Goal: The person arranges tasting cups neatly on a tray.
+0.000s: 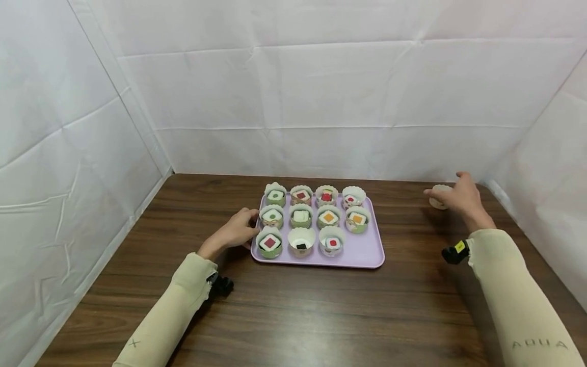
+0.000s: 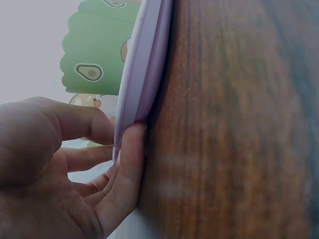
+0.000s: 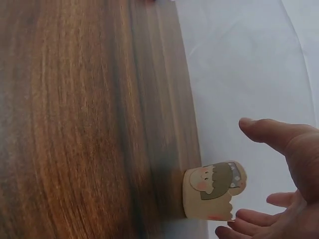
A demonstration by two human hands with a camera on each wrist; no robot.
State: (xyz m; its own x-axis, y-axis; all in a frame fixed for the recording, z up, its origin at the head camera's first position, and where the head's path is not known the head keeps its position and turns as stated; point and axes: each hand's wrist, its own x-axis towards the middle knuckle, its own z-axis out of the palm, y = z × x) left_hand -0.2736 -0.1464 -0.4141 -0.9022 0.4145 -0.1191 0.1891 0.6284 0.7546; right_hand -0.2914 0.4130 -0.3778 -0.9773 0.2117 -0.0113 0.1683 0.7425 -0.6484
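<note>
My left hand (image 1: 239,228) is at the left edge of a lilac tray (image 1: 362,251), and in the left wrist view its fingers pinch the rim. Scalloped paper cups stand on the tray in rows, most holding small white-and-coloured pieces like sushi rolls; one front cup (image 1: 301,239) has a dark piece low inside. At the far right, my right hand (image 1: 463,198) hovers by a lone paper cup (image 3: 212,191) with a cartoon face on its side. Thumb and fingers are spread wide around the cup's open top, with a gap visible in the right wrist view.
The dark wooden table (image 1: 293,316) meets a white cloth backdrop (image 1: 321,92) behind and at both sides. Part of the tray's front right corner is bare lilac. A black camera is strapped to each wrist.
</note>
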